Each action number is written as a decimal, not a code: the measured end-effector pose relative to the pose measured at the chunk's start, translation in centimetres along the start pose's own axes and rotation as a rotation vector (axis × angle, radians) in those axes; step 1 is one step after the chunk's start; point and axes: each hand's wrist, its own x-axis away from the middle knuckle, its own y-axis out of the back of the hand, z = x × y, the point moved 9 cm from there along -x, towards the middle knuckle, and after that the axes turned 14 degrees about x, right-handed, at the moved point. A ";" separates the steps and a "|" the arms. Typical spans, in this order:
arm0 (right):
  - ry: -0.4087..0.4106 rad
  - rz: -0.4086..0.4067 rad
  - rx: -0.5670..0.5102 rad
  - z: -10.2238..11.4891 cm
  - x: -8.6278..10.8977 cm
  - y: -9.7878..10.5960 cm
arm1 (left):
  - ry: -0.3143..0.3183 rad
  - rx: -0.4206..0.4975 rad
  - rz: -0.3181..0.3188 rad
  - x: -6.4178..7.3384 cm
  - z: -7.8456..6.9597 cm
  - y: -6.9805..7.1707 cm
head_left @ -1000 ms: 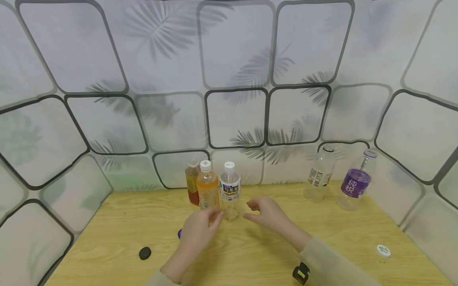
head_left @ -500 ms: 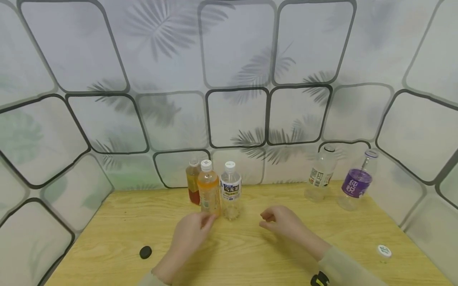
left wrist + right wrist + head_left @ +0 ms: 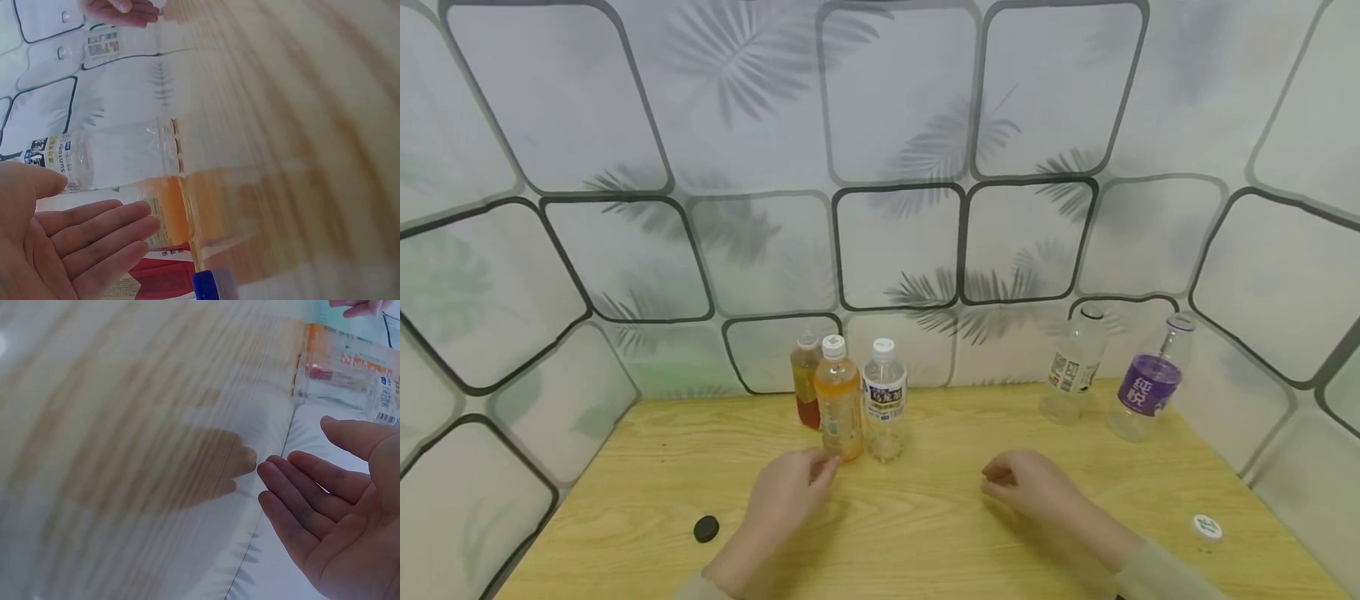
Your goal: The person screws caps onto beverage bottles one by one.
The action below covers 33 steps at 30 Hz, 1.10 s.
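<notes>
My left hand (image 3: pixel 786 492) is just in front of the orange drink bottle (image 3: pixel 838 408), its fingers extended and holding nothing in the left wrist view. Beside that bottle stands a clear bottle (image 3: pixel 885 408) with a white cap and a white-and-black label. A bottle with yellow and red on it (image 3: pixel 806 383) is partly hidden behind the orange one. Below the left fingers lies a blue bottle cap (image 3: pixel 205 286), covered by the hand in the head view. To the right, my right hand (image 3: pixel 1033 483) hovers over the wooden table (image 3: pixel 917 542), fingers relaxed around nothing.
At the back right stand a clear bottle with a white label (image 3: pixel 1070 375) and a purple-labelled bottle (image 3: pixel 1148 385), both uncapped. A black cap (image 3: pixel 706 528) lies at the left front, a white cap (image 3: pixel 1207 527) at the right. Patterned walls enclose the table's back and sides.
The right hand has moved away from the clear bottle, to the right and nearer the body. My left hand has drawn slightly left and back from the orange bottle. The bottles stay put.
</notes>
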 end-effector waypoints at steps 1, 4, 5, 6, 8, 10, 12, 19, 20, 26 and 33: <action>-0.012 -0.001 -0.003 -0.4 0.2 0.0 | 0.007 -0.010 0.000 0.0 0.1 0.1; -0.037 -0.001 -0.008 -1.3 0.9 0.2 | 0.022 -0.033 0.007 0.0 0.4 0.3; -0.043 0.000 -0.013 -1.7 1.1 0.3 | 0.024 -0.041 0.011 0.0 0.5 0.4; -0.039 -0.002 -0.011 -2.0 1.4 0.4 | 0.028 -0.048 0.019 0.0 0.6 0.5; -0.048 -0.002 -0.018 -2.7 1.8 0.7 | 0.037 -0.061 0.039 -0.1 0.8 0.6; -0.057 0.000 -0.020 -3.4 2.2 0.9 | 0.049 -0.074 0.059 -0.3 1.2 0.8; -0.069 -0.005 -0.006 -4.1 2.6 1.1 | 0.062 -0.082 0.079 -0.5 1.6 0.9; -0.109 -0.007 0.005 -6.5 3.7 1.8 | 0.092 -0.098 0.119 -1.4 3.0 1.6; -0.113 -0.005 0.005 -6.8 3.9 1.9 | 0.096 -0.095 0.127 -1.6 3.2 1.6; -0.142 -0.014 0.028 -8.6 4.8 2.4 | 0.127 -0.067 0.163 -2.4 4.3 2.2; -0.172 -0.015 0.082 -10.7 5.8 3.1 | 0.160 -0.089 0.178 -3.6 5.6 3.1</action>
